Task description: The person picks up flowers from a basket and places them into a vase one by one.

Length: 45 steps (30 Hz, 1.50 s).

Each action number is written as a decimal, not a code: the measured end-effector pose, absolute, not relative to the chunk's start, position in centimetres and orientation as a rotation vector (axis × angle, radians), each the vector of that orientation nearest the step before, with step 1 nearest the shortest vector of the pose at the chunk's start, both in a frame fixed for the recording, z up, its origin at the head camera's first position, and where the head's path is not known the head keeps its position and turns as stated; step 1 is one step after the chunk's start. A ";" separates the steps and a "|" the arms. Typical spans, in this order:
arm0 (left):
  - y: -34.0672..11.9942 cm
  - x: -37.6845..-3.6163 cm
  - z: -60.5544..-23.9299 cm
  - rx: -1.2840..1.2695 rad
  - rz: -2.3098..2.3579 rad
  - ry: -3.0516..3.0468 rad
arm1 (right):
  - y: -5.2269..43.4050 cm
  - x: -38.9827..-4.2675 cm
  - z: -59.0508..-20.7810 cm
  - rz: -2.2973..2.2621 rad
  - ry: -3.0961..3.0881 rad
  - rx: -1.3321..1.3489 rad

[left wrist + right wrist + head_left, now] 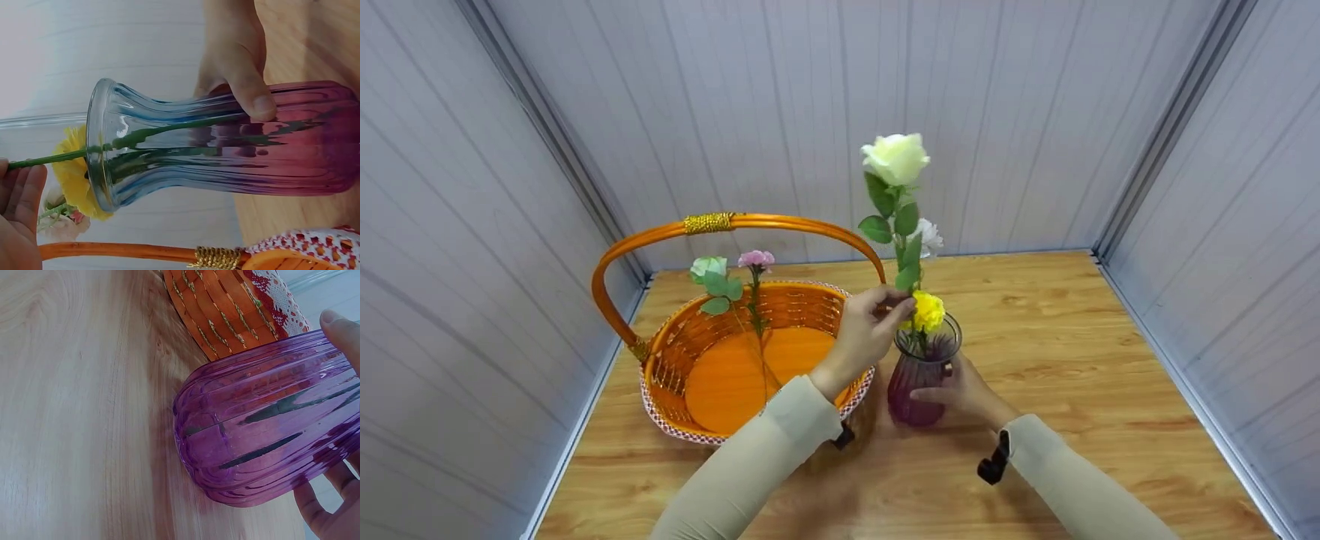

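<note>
The white rose (895,159) stands nearly upright over the glass vase (906,386), its stem running down through the mouth; the bloom lies above and slightly beyond the left hand (864,337), which pinches the stem just above the rim. The right hand (960,388) grips the vase low on its side, thumb across the front. The yellow flower (928,311) sits at the mouth beside that stem, crowding the opening; a small white flower (928,238) shows behind the rose, its lower stem hidden. Just left of the vase, toward the worktop's (1072,390) left edge, the orange basket (660,420) has its arched handle (799,221) rising beyond the left hand. In it lean a pale rose (709,268) and a pink flower (756,259).
</note>
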<state>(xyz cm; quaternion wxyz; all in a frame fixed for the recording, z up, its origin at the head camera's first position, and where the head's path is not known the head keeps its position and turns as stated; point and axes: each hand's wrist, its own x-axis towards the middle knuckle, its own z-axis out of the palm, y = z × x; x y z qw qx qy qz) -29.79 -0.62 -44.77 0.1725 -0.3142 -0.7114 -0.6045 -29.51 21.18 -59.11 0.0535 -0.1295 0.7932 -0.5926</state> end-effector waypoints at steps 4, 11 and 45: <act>0.1 -29.8 -44.0 -0.929 -1.703 -2.061 | 21.2 -29.4 -58.8 -1.765 2.448 -0.391; 1.8 -30.1 -42.6 -0.961 -1.643 -2.183 | 21.3 -29.5 -59.0 -1.724 2.481 -0.505; 1.9 -30.4 -44.5 -0.958 -0.902 -2.560 | 21.4 -29.5 -59.6 -1.720 2.503 -0.529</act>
